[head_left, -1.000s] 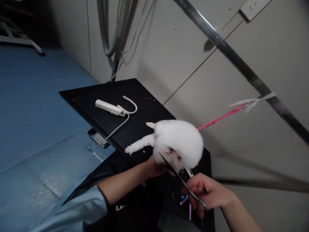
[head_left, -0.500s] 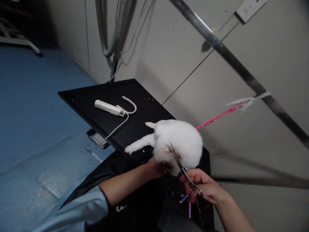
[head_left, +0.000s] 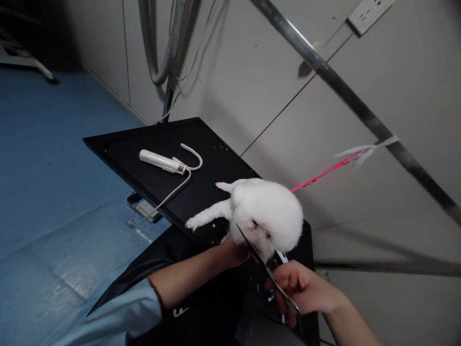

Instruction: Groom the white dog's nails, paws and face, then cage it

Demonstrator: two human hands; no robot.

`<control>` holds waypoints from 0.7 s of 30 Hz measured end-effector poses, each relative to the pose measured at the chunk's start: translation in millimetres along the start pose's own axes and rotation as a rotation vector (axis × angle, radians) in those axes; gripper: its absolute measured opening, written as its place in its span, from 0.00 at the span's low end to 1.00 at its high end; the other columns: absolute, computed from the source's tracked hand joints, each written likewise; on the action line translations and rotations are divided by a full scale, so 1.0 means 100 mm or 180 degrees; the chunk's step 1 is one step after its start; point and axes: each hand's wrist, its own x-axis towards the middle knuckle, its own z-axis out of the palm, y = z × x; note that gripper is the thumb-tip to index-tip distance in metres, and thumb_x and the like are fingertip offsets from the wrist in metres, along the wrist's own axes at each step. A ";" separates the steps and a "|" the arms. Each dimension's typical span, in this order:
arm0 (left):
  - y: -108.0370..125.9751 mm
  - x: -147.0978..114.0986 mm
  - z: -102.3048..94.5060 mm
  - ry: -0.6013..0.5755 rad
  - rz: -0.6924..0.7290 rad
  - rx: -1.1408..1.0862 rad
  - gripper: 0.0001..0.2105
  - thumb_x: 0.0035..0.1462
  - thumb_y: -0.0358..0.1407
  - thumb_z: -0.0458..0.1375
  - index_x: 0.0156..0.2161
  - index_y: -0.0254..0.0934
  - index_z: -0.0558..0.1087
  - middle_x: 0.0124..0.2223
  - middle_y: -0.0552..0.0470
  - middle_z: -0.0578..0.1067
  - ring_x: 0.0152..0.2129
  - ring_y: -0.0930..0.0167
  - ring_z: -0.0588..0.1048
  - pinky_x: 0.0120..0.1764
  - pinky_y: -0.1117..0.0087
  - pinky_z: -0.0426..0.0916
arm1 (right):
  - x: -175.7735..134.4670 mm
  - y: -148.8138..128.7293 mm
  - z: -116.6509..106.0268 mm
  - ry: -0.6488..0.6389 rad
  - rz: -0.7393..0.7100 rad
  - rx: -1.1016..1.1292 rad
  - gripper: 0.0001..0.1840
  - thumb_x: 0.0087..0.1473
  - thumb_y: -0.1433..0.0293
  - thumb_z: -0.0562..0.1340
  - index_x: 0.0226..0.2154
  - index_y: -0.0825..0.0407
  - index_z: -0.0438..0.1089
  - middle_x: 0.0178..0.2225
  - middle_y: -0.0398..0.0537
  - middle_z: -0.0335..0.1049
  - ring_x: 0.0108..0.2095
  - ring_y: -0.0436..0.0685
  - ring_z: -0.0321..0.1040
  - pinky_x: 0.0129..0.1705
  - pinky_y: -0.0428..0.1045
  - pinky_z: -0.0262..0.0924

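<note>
A small white fluffy dog [head_left: 270, 206] is on the black grooming table [head_left: 118, 144], its front legs stretched to the left and its face toward me. My left hand [head_left: 236, 253] cups the dog's chin from below; most of its fingers are hidden by fur and shadow. In my right hand [head_left: 306, 288] is a pair of long metal scissors [head_left: 260, 259], the fingers at the handles. The blades look closed together and point up and left, in front of the dog's muzzle. Whether they touch fur I cannot tell.
White clippers [head_left: 162, 161] with a cord lie on the table's left part. A pink strap [head_left: 320, 177] runs from the dog to the diagonal metal pole [head_left: 342, 86]. A grey hose [head_left: 158, 62] hangs by the wall. Bits of white fur lie near the dog.
My right hand has turned and shifted the scissors down and left, from across the dog's face to beside its muzzle; the blades now appear edge-on. My left hand stays under the chin.
</note>
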 end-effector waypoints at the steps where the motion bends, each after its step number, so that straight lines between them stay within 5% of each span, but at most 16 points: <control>1: 0.02 -0.01 0.01 -0.0017 -0.0004 -0.0038 0.13 0.62 0.37 0.51 0.41 0.37 0.77 0.36 0.49 0.78 0.38 0.66 0.75 0.43 0.68 0.68 | -0.06 0.02 -0.01 0.0015 -0.0029 0.0055 0.24 0.38 0.75 0.73 0.42 0.55 0.72 0.23 0.43 0.73 0.19 0.48 0.70 0.22 0.41 0.67; 7: 0.06 -0.08 0.08 -0.0162 -0.0042 0.0024 0.11 0.61 0.37 0.53 0.35 0.36 0.77 0.34 0.47 0.77 0.37 0.65 0.75 0.44 0.67 0.67 | -0.33 0.05 -0.07 0.0397 -0.0172 0.0345 0.22 0.39 0.73 0.73 0.40 0.54 0.73 0.24 0.44 0.74 0.19 0.47 0.70 0.22 0.41 0.67; 21: -0.04 -0.03 -0.02 -0.0353 -0.0035 0.0212 0.12 0.60 0.41 0.55 0.39 0.38 0.77 0.35 0.47 0.77 0.37 0.65 0.75 0.40 0.69 0.68 | -0.05 -0.18 0.02 0.0750 -0.0072 0.0076 0.24 0.35 0.77 0.68 0.41 0.55 0.73 0.25 0.44 0.75 0.20 0.47 0.70 0.21 0.39 0.64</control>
